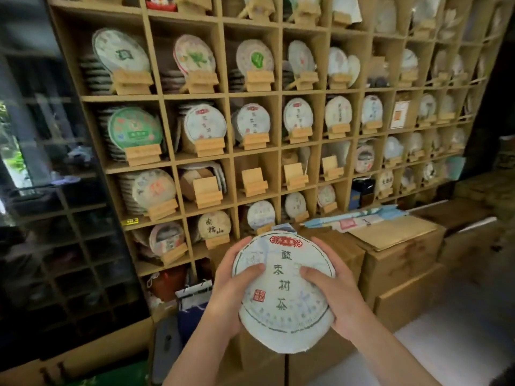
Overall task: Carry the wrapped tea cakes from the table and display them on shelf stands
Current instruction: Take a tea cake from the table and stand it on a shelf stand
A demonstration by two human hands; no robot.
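From the head camera, the left hand [232, 285] and right hand [331, 288] grip the round white paper-wrapped tea cake [282, 292] by its edges, held up before the wooden cubby shelf [231, 154]. It looks stiff and a bit heavy, with thin paper that could tear. Most cubbies hold cakes; one bare wooden stand [253, 181] waits.

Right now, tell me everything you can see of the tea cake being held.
The wrapped tea cake is a round disc in pale paper, slightly creased, with a red seal at top, a column of dark characters down the middle, a small red stamp at lower left and a grey-green ring border. It faces the camera, printed side up. The left hand and right hand grip its edges, thumbs on the face.
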